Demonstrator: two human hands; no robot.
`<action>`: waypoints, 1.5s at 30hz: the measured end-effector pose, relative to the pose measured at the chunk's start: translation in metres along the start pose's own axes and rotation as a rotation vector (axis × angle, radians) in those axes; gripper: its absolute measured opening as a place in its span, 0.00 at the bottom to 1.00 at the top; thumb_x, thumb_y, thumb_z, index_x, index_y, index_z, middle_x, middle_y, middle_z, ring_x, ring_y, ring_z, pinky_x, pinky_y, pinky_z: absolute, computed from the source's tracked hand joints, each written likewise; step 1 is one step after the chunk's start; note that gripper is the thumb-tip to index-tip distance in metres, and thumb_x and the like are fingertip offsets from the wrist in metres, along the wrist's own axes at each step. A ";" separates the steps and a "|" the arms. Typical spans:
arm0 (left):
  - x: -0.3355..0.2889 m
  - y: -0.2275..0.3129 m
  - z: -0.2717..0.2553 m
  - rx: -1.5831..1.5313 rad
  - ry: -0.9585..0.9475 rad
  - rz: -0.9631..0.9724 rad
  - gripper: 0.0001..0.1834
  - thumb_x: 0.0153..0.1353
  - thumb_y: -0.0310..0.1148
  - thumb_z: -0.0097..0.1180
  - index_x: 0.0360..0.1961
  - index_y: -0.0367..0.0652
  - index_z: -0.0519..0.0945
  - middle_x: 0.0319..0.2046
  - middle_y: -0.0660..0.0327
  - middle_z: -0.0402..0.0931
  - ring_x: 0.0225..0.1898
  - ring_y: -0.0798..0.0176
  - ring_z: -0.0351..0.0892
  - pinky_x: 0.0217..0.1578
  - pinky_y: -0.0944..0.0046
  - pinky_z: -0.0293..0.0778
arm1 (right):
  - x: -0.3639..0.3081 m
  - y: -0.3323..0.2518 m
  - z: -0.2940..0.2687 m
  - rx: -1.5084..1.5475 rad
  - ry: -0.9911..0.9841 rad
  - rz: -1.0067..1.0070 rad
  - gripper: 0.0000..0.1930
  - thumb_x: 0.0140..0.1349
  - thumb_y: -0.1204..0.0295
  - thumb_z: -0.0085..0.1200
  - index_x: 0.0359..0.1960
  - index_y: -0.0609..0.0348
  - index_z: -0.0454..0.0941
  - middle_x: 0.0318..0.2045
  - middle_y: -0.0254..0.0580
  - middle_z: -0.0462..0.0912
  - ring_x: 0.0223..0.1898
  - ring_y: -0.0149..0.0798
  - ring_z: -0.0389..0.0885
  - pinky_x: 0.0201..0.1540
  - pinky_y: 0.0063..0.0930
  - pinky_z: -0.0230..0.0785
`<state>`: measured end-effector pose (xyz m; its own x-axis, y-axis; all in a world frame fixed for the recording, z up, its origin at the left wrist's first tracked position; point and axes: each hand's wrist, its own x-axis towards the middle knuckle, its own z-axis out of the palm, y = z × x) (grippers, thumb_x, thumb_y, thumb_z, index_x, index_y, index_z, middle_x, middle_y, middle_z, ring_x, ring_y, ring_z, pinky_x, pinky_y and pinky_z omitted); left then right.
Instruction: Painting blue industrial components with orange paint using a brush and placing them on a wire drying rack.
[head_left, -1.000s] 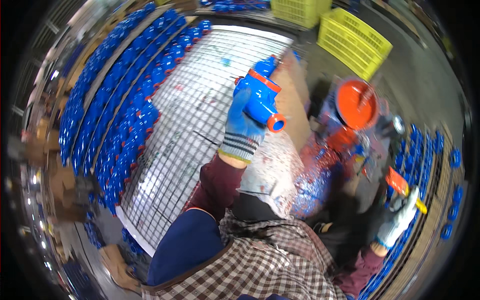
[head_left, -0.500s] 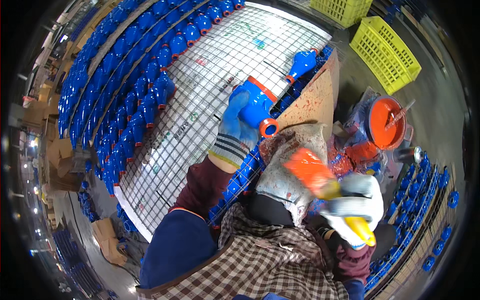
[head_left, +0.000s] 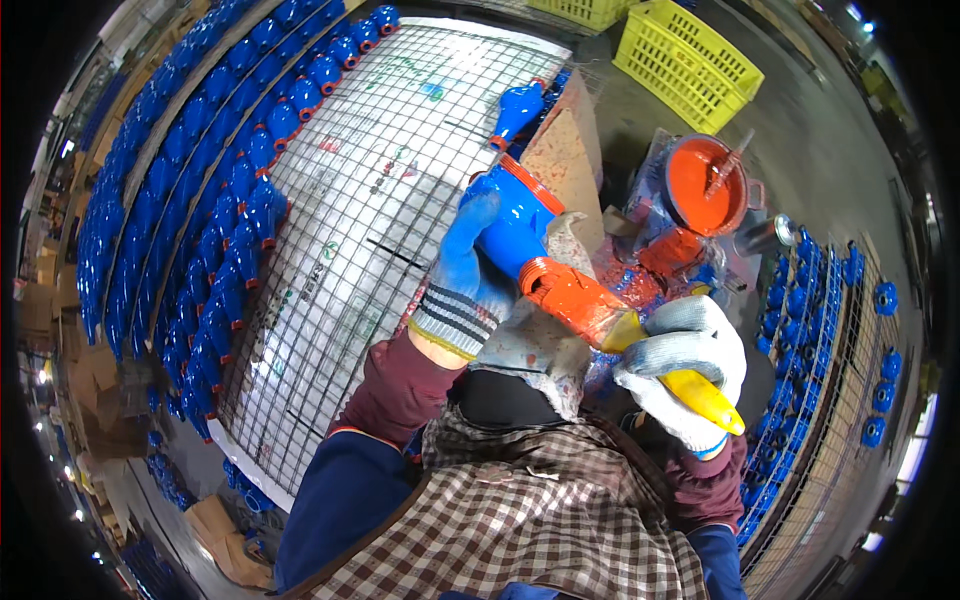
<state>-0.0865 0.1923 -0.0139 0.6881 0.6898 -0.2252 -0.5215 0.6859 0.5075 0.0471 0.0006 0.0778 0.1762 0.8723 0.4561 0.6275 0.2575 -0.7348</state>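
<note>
My left hand (head_left: 468,262), in a blue-stained knit glove with a striped cuff, grips a glossy blue pipe fitting (head_left: 515,222) by its side. The fitting is tilted, with an orange-red rim at its wide upper end and another at the narrower end facing my right hand. A paintbrush (head_left: 572,304), its bristles coated in orange-red paint, touches that narrower end. Its yellow handle passes through my closed right hand (head_left: 690,365), which wears a white and grey glove. My left fingertips are partly hidden behind the fitting.
A wire-mesh rack (head_left: 345,225) over white sheeting carries rows of blue fittings (head_left: 215,200) at left. One fitting (head_left: 518,108) lies near its right edge. Orange-red paint (head_left: 692,178) fills a bucket with a stick. Beyond stands a yellow crate (head_left: 685,65); more blue parts (head_left: 800,350) sit at right.
The brush has moved up and left with my right hand, from apart to touching the fitting's narrower rim. The whole view has shifted, so the rack and bucket appear further left.
</note>
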 end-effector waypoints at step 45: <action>-0.065 -0.339 0.160 0.311 -0.256 0.016 0.54 0.34 0.22 0.75 0.63 0.37 0.55 0.53 0.57 0.63 0.53 0.59 0.68 0.57 0.55 0.69 | -0.307 -0.029 -0.102 -0.064 1.923 0.373 0.15 0.67 0.65 0.54 0.49 0.62 0.76 0.31 0.36 0.75 0.26 0.24 0.68 0.29 0.19 0.64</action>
<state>0.1261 -0.1221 -0.0386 0.8049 0.5931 -0.0203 -0.3832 0.5455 0.7453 0.0521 -0.3172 0.0099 0.7109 -0.6770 0.1906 0.3840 0.1465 -0.9116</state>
